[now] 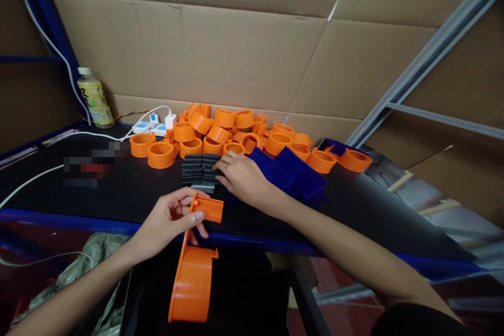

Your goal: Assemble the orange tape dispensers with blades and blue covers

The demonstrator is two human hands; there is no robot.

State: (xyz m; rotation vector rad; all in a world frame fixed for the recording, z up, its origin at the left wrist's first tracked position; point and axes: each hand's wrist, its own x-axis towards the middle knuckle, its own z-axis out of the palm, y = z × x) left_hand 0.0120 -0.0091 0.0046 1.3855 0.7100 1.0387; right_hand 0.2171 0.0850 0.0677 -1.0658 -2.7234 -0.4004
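My left hand [173,220] is closed on an orange plastic housing [195,268], gripping its upper rectangular end near the table's front edge; its round cup end hangs below the edge. My right hand [242,176] reaches forward and rests on a stack of black ribbed blocks [199,170], fingers curled on them. Behind the blocks lies a pile of several orange round housings [232,136]. Blue flat plastic pieces [291,173] lie just right of my right hand.
The black tabletop [118,194] has a blue front rail. A bottle of yellow drink [94,97] stands at the back left beside a white power strip [151,126] with white cables. Cardboard sheets line the back wall; a grey metal frame slants on the right.
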